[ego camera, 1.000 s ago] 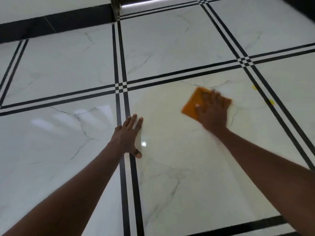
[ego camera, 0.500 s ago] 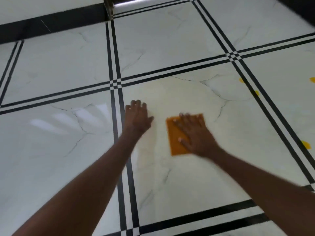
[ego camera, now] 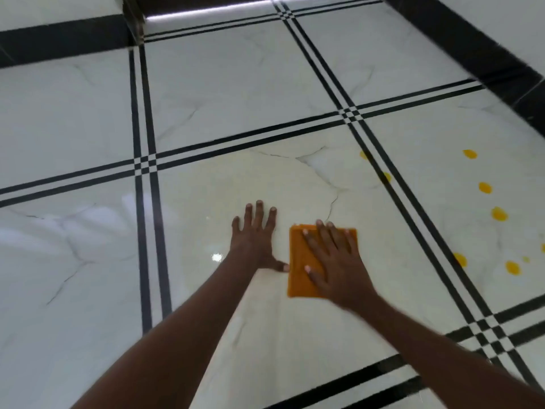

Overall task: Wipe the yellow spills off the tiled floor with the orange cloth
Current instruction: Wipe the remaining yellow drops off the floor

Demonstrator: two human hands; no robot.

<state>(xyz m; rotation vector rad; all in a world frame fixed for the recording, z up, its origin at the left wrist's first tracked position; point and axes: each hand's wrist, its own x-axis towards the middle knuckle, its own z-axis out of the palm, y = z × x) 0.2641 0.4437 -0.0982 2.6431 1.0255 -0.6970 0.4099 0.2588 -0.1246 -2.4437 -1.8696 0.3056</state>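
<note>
Both forearms enter from the lower edge of the frame and converge on the centre tile. The left hand point(ego camera: 256, 240) lies palm-down on the bare floor point(ego camera: 206, 84), fingers straight and slightly fanned toward the top of the frame, thumb stretched to the right so that its tip reaches the left edge of the orange cloth point(ego camera: 302, 267); it holds nothing. The right hand point(ego camera: 334, 262) lies flat on the cloth just right of centre, fingers straight and spread, pressing it against the tile rather than gripping it. The cloth is a folded rectangle with a matte, woven-looking surface, its long side running up and down the frame; its right portion is covered by the hand. The floor consists of large glossy white squares with fine grey marble veining, divided by double black bands that cross in small checkered junctions. A bright point of reflected light sits just left of the left wrist. The centre tile carries a faint yellowish film around the hands. The yellow spills point(ego camera: 499, 214) are small rounded blobs, scattered over the tile at centre right, well apart from the cloth, with two more on or beside the black band. Black skirting point(ego camera: 483, 57) runs across the upper right.
</note>
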